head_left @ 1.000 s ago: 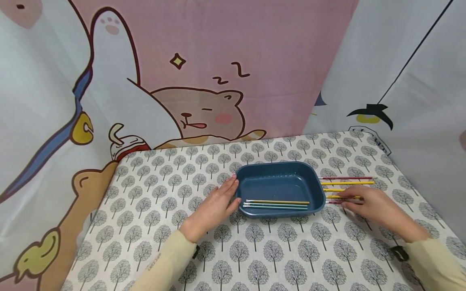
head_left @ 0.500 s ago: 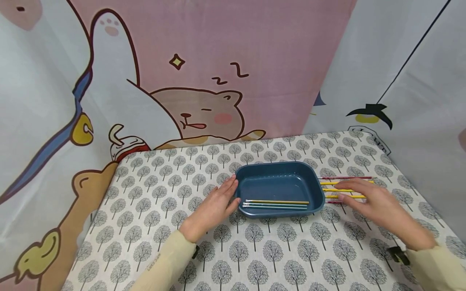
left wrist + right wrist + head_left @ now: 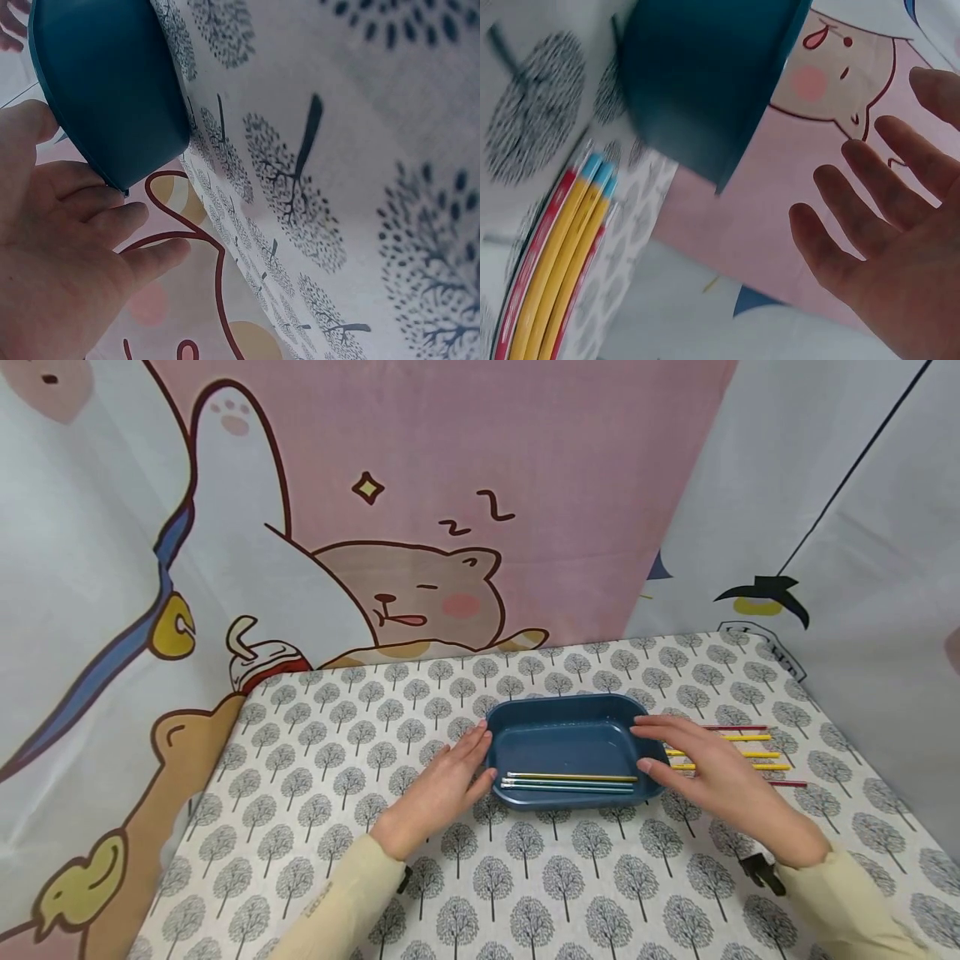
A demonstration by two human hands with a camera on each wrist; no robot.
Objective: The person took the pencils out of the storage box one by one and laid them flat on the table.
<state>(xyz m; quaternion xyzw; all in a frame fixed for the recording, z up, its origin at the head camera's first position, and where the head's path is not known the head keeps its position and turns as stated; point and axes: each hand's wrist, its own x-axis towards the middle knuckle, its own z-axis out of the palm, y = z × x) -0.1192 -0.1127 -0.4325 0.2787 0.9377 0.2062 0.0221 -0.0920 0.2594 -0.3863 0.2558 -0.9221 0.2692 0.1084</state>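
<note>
A blue rectangular tray (image 3: 573, 742) stands on the tree-print cloth. Inside it, along its near side, lie a gold-yellow pencil (image 3: 573, 777) and teal pencils (image 3: 567, 785). My left hand (image 3: 446, 785) touches the tray's left end with loosely extended fingers; the left wrist view shows its thumb and fingers at the rim (image 3: 79, 146). Fingers spread and holding nothing, my right hand (image 3: 705, 772) hovers over the tray's right end. Under and beyond it lie several yellow pencils (image 3: 757, 755) and red pencils (image 3: 787, 784). Yellow pencils (image 3: 551, 277) have blue bands in the right wrist view.
The tree-print cloth (image 3: 360, 843) covers the table under everything. A pink curtain (image 3: 585, 527) with cartoon animals hangs behind the far edge, and pale fabric (image 3: 862, 568) bounds the right side.
My right hand has lifted off the pencils and moved left to above the tray's right end. The nearest red pencil lies further right. My left hand and the tray stay put.
</note>
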